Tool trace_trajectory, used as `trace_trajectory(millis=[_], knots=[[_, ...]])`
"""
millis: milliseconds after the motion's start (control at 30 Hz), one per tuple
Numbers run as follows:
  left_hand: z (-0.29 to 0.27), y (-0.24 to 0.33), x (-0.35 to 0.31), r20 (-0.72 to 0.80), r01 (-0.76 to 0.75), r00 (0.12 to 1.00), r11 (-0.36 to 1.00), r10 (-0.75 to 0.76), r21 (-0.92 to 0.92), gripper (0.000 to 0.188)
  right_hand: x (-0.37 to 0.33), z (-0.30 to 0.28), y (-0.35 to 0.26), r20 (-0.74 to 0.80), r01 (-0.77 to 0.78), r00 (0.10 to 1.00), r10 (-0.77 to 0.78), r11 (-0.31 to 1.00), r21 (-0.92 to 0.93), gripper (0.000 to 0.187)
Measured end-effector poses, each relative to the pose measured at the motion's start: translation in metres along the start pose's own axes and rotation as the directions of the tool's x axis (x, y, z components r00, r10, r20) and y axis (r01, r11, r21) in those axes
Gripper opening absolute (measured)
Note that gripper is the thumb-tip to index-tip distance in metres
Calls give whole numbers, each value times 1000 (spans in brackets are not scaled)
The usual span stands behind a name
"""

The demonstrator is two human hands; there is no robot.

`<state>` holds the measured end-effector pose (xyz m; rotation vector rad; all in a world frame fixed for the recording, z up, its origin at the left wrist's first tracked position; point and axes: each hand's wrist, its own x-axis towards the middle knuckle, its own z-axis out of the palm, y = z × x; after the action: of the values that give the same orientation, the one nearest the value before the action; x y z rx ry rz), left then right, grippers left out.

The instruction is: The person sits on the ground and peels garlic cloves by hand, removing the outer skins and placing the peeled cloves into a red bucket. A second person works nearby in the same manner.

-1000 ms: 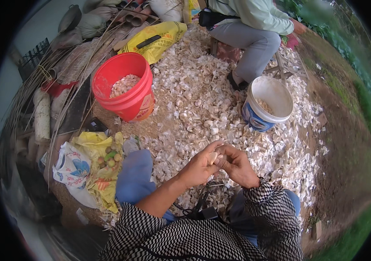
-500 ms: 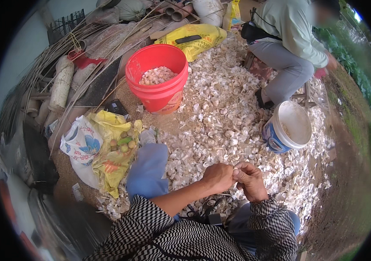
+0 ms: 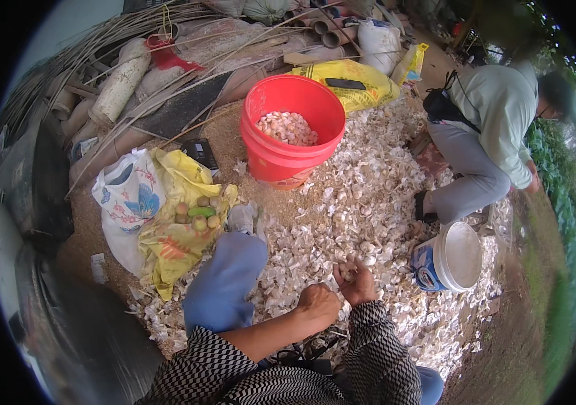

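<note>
My left hand point(image 3: 320, 307) is closed in a fist over the heap. What it holds, if anything, is hidden. Just right of it and a little farther out, my right hand point(image 3: 358, 287) has its fingers curled round a pale garlic bulb point(image 3: 348, 271). The two hands are apart. Under and beyond them spreads a thick layer of garlic bulbs and papery skins point(image 3: 328, 236). A red bucket point(image 3: 291, 162) with many loose garlic cloves point(image 3: 288, 128) inside stands farther off, left of my hands.
A white and blue bucket point(image 3: 460, 256) leans to the right. Another person point(image 3: 490, 101) sits beyond it, bent toward the right. At left lie a white patterned bag point(image 3: 126, 196) and a yellow bag point(image 3: 173, 250) with several round fruits. Pipes and canes point(image 3: 119, 81) pile up behind.
My hands were together at the fingertips; now they are apart, the right one curled round a garlic bulb. The view has shifted, and the other person leans farther down.
</note>
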<state>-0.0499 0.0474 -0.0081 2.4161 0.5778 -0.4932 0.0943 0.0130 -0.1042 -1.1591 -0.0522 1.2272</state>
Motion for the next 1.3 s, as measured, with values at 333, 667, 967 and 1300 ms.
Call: trace_trajectory(millis=[333,667,967,1300], knots=[[9,20,-38,-285,-254,918,961,276,111,21,127,149,-139,209,237,958,-196,952,-192,62],[-12,20,-55,-303,-222,928,975,215,12,32,248,-85,29,210,209,879,-428,-50,-977,35],[-9,10,-38,-74,-86,994,991,78,-106,34,216,-24,55,129,-12,904,-408,-325,-946,43],[-30,38,-22,-449,-446,808,894,382,-42,47,52,-24,-78,195,205,967,-164,955,-214,46]])
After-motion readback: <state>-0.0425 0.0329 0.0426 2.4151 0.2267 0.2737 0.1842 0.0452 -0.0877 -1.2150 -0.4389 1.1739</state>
